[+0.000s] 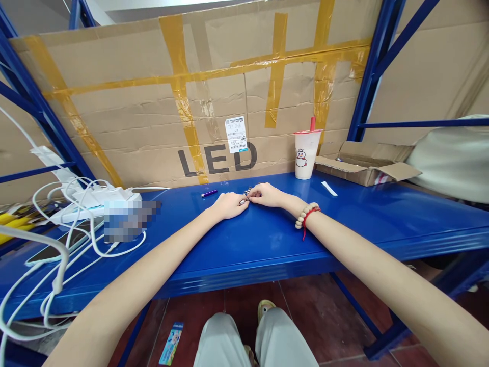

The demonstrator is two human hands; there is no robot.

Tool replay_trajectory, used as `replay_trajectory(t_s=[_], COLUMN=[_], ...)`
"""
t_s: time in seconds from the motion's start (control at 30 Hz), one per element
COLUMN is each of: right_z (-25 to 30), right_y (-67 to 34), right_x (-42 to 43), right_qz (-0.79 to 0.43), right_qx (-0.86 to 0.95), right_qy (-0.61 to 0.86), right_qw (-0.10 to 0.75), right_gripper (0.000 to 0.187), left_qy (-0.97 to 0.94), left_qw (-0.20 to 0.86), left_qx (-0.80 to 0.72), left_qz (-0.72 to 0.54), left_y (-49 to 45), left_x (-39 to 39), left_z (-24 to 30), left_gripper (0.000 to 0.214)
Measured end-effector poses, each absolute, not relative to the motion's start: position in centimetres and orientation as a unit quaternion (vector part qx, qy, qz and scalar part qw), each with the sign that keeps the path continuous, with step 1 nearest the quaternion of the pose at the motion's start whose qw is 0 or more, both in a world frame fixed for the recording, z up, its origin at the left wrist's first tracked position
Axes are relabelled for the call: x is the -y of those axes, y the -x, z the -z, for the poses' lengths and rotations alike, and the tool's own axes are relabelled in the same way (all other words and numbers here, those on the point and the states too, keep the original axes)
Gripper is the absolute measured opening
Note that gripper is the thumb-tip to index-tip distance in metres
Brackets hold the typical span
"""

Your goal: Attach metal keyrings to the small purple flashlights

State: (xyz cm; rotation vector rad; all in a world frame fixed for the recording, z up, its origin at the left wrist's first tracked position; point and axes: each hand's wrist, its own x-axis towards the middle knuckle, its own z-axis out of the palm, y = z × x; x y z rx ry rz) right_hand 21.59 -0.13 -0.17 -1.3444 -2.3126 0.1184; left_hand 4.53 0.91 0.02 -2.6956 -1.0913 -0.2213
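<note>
My left hand and my right hand meet over the blue tabletop, both with fingers closed in a pinch. A small shiny metallic piece shows at the left fingertips; its kind is too small to make out. What the right fingertips hold, if anything, is hidden. Just behind the fingers lie small silvery bits, partly covered by the right hand. A short purple cylinder with a silver end rests on the table beyond my left hand.
A drink cup with a red straw stands behind my right hand, near a white strip and an open cardboard box. White cables, a power strip and a phone crowd the left. Taped cardboard walls the back.
</note>
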Motion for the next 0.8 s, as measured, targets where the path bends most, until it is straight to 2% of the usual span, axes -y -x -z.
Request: replay_trajectory(t_s=[0.8], right_z=[0.09], right_y=[-21.54], right_x=[0.34], right_qz=[-0.052], right_qx=[0.84], right_qy=[0.49], right_qw=[0.228], right_gripper=[0.022], left_qy=[0.918], left_qw=[0.109], left_qx=[0.374], left_qz=[0.079], left_y=[-4.49], left_x=[-0.82], left_z=[-0.06], left_gripper=[0.035])
